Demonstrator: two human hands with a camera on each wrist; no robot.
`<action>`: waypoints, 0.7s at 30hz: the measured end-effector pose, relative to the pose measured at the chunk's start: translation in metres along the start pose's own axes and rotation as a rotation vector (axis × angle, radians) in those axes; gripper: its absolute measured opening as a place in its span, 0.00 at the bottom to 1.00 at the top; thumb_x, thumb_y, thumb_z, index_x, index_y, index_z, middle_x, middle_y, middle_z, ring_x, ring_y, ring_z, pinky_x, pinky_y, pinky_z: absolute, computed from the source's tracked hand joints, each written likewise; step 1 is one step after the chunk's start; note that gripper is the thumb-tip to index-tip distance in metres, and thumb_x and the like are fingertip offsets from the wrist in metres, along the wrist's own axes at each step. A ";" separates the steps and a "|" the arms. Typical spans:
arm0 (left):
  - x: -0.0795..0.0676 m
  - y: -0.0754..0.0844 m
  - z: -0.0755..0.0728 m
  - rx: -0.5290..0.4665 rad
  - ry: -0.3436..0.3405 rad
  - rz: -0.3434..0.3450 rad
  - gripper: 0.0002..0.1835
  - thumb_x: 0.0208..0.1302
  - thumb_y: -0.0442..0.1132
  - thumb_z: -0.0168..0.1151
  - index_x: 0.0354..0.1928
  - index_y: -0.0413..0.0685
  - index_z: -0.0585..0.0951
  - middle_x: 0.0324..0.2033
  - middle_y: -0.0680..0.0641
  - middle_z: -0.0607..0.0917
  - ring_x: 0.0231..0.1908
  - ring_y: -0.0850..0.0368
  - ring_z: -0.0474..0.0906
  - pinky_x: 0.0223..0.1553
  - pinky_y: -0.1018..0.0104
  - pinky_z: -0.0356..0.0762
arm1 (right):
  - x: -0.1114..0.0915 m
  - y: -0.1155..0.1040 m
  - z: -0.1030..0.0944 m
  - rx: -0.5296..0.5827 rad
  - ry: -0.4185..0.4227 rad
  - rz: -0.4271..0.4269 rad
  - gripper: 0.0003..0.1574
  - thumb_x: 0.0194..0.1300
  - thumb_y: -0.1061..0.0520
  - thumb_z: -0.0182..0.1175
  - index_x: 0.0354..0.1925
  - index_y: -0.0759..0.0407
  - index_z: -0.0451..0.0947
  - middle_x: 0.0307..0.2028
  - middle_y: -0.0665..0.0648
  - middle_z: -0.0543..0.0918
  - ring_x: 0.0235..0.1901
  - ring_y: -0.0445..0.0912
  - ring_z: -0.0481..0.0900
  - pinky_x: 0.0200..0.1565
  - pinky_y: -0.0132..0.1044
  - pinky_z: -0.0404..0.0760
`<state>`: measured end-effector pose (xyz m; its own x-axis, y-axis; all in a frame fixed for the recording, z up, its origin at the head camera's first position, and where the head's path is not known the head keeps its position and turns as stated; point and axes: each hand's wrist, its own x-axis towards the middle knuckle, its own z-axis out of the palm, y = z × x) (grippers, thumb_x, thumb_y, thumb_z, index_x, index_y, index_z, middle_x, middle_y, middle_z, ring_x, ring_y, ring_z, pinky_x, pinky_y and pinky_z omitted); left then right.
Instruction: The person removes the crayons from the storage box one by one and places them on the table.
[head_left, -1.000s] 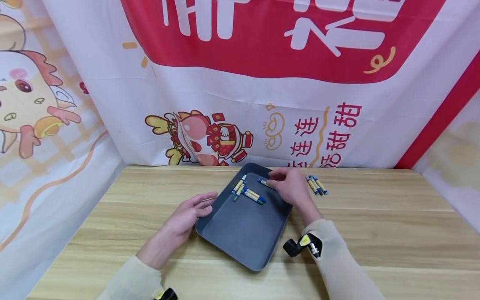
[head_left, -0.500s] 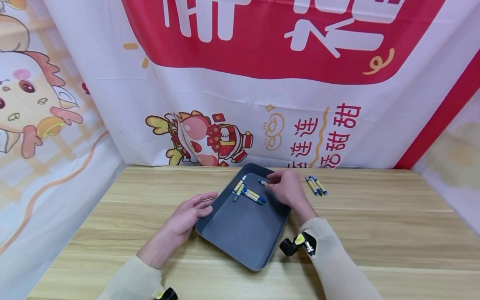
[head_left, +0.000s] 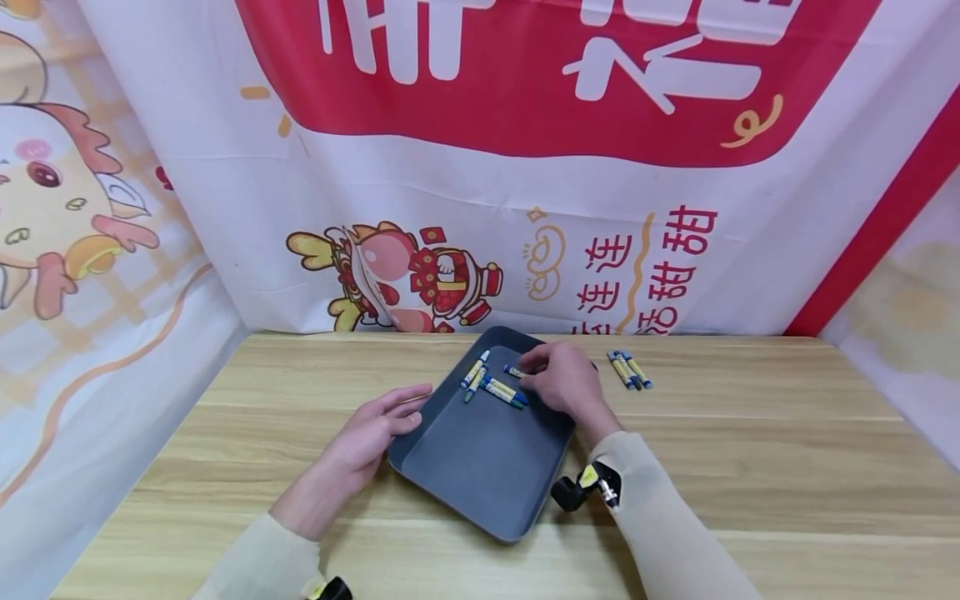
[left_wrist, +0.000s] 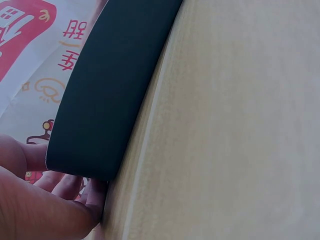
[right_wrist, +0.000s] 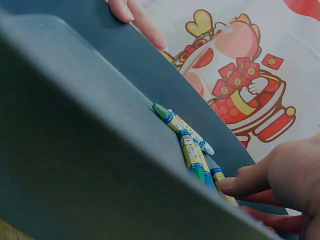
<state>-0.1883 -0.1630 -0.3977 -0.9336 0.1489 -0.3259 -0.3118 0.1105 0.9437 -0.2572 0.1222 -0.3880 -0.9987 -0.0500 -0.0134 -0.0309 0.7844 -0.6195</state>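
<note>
A dark grey tray (head_left: 487, 467) lies askew on the wooden table. Inside it, toward the far end, my right hand (head_left: 570, 379) pinches a crayon (head_left: 513, 371) with a blue and yellow wrapper. The hand covers part of that crayon; its blue end shows in the right wrist view. Several more crayons (head_left: 504, 390) lie just left of it on the tray floor, with white, green and blue tips. My left hand (head_left: 367, 433) is at the tray's left side, its fingers extended against the outer wall. In the left wrist view the thumb and fingers (left_wrist: 70, 185) touch the tray's corner.
A small group of crayons (head_left: 630, 369) lies side by side on the table (head_left: 750, 467), right of the tray. A printed cloth (head_left: 375, 192) hangs directly behind the table's far edge, and another hangs at the left.
My right hand has shifted a little left and nearer, bringing the pinched crayon closer to the crayons in the tray. The left hand and the tray have stayed in place.
</note>
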 end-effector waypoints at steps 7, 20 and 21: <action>-0.001 0.001 0.000 0.001 0.001 -0.011 0.26 0.80 0.34 0.54 0.77 0.52 0.73 0.78 0.42 0.73 0.76 0.42 0.71 0.79 0.44 0.65 | 0.001 0.000 0.002 -0.059 -0.030 -0.039 0.15 0.68 0.54 0.73 0.52 0.43 0.91 0.54 0.52 0.89 0.52 0.49 0.85 0.57 0.48 0.81; 0.000 0.000 -0.001 0.004 -0.007 -0.006 0.26 0.80 0.34 0.54 0.77 0.52 0.73 0.78 0.42 0.72 0.76 0.43 0.70 0.79 0.44 0.65 | 0.000 -0.001 0.005 -0.148 -0.031 -0.030 0.12 0.68 0.50 0.74 0.49 0.42 0.93 0.46 0.49 0.91 0.47 0.47 0.84 0.53 0.47 0.82; 0.000 0.000 -0.001 0.004 -0.007 -0.006 0.26 0.80 0.34 0.54 0.77 0.52 0.73 0.78 0.42 0.72 0.76 0.43 0.70 0.79 0.45 0.65 | 0.000 -0.001 0.005 -0.154 -0.033 -0.028 0.11 0.68 0.50 0.74 0.49 0.42 0.93 0.46 0.49 0.91 0.47 0.47 0.83 0.53 0.46 0.82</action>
<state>-0.1882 -0.1639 -0.3977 -0.9305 0.1549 -0.3319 -0.3166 0.1152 0.9415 -0.2571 0.1181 -0.3911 -0.9955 -0.0915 -0.0246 -0.0676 0.8677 -0.4924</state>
